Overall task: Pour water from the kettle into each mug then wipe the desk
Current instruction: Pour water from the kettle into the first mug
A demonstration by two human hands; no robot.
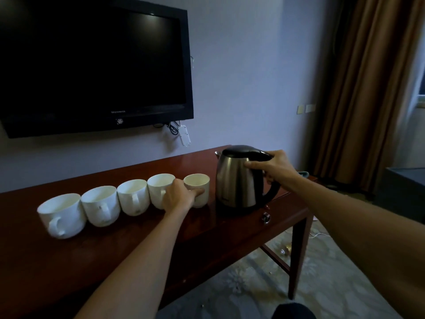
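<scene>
A steel kettle (234,183) with a black lid and handle stands on the dark wooden desk (138,238) at its right end. My right hand (273,169) grips the kettle's handle from the right. Several white mugs stand in a row to the kettle's left, handles toward me. My left hand (181,195) holds the rightmost mug (199,180), fingers curled round its near side. The neighbouring mug (158,186) is partly hidden by that hand. The far-left mug (61,215) stands nearest the desk's front.
A black television (92,63) hangs on the wall above the desk, with cables and a white adapter (185,134) below it. A bluish cloth (303,173) peeks out behind my right wrist. Brown curtains (358,84) hang at right. Patterned carpet (253,284) lies below the desk's right edge.
</scene>
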